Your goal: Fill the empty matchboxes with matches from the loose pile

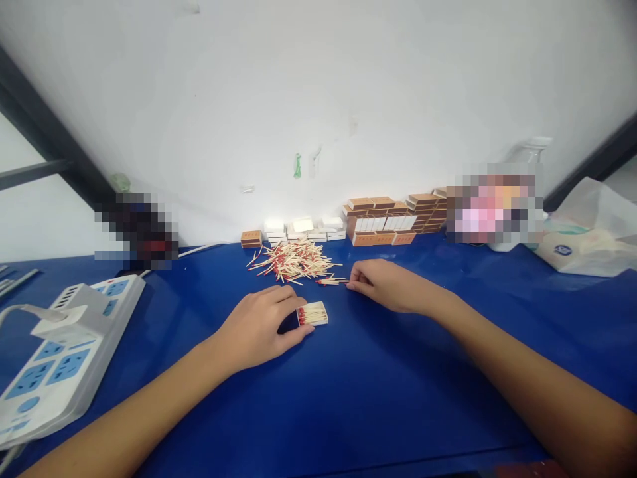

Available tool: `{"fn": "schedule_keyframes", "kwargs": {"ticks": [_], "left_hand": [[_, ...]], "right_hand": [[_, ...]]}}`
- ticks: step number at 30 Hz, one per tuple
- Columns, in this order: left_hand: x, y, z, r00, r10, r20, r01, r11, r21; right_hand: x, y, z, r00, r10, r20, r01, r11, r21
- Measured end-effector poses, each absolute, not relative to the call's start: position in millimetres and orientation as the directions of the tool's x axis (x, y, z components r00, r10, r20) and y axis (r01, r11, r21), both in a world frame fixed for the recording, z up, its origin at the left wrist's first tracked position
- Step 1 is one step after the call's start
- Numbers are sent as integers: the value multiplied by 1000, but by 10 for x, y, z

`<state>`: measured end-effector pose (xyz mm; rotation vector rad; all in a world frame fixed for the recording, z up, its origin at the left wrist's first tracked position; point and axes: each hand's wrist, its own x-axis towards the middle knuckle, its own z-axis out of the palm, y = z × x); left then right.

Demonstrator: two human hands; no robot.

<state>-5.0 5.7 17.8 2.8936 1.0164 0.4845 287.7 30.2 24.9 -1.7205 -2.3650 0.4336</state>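
Note:
My left hand (263, 325) grips a small white matchbox tray (318, 321) between thumb and fingers on the blue table. Matches with red heads lie in the tray, their heads toward my palm. My right hand (378, 282) is closed in a pinch at the right end of a few matches (331, 282); how many are between the fingertips is too small to tell. Just behind, a loose heap of matches (298, 259) spreads over the table, its heads pointing in many directions.
White trays (318, 236) stand stacked along the wall, beside a brown matchbox pile (251, 239). More brown matchboxes (381, 237) are stacked to the right. A power strip (107, 345) with a plug occupies the left; a plastic tissue pack (587, 249) lies at right.

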Motion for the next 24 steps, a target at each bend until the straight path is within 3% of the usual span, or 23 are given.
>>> {"fn": "schedule_keyframes", "kwargs": {"ticks": [7,13,19,24], "left_hand": [[-36,63,189,743,612,271,600,-789,135],[-34,63,183,742,611,275,601,-788,129],[-43,65,180,748,605,274,596,-793,125],[-35,59,181,743,609,278,600,-790,128]], "right_hand": [[2859,273,262,-430,902,24,847,413,-335],[2656,234,188,-490,855,170,807,518,-282],[2779,276,226,-444,872,206,860,479,-173],[2740,331,147,-440,871,219,857,480,-185]]}}
